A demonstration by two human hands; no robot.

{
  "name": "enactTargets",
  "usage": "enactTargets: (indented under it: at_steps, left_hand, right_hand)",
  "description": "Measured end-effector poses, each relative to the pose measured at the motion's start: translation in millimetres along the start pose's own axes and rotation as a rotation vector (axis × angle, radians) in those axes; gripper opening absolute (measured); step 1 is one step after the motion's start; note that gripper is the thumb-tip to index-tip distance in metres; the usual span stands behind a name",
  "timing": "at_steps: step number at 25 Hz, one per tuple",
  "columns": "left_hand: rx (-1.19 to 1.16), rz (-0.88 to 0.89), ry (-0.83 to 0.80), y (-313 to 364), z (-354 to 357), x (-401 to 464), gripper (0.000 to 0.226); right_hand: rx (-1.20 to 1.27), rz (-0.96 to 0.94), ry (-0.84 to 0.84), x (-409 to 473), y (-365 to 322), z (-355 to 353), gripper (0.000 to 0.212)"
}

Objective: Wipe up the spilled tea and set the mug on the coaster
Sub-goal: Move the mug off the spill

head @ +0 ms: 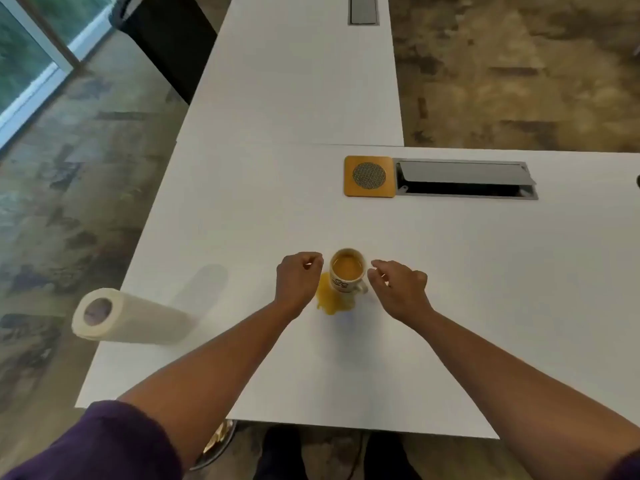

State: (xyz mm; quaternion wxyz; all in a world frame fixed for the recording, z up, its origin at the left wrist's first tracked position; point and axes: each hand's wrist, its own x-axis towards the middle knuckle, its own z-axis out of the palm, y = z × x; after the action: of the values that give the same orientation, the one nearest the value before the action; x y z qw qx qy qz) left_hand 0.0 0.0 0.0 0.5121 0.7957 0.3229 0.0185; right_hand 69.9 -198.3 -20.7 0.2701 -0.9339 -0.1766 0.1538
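Orange tea (329, 299) is pooling on the white table (450, 271) beneath the mug (347, 273). Both hands, left (298, 277) and right (398, 289), are hovering beside it, each grip loosely curled and holding nothing, probably readying a lift toward the far coaster (369, 176).

This looks like an office meeting room. Under my fingers (313, 263) runs a long white worktop (450, 306), butted against a second one that stretches away ahead of them. Beyond my fingers and to their right, a grey cable hatch (464, 178) is set flush into the surface, its lid tilted open; another hatch (363, 9) sits far ahead on the second worktop. A dark chair (166, 39) stands far off to the left of my fingers, beside a floor-height window (24, 64). Mottled brown carpet (519, 81) covers the floor all around.
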Motion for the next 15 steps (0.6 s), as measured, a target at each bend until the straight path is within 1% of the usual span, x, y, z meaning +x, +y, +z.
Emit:
enactTargets:
  at_steps: [3,5,7,9,13,15]
  left_hand:
    - [-0.159,-0.155,0.021,-14,11,10,0.012]
    - [-0.231,-0.241,0.027,-22,17,14,0.011]
    - [-0.301,-0.316,0.042,-26,23,18,0.008]
    - [-0.334,-0.38,0.056,-29,29,17,0.003]
    - [-0.337,-0.421,0.031,-33,41,10,0.023]
    - [-0.332,-0.415,0.019,-35,45,7,0.028]
  right_hand:
    - [0.174,0.162,-0.075,7,12,16,0.03]
    - [0.405,0.286,-0.131,7,18,26,0.021]
    - [0.597,0.349,-0.157,8,21,31,0.015]
    - [0.669,0.38,-0.205,9,23,34,0.014]
    - [0.756,0.407,-0.314,12,30,40,0.021]
    - [0.798,0.419,-0.353,13,32,42,0.023]
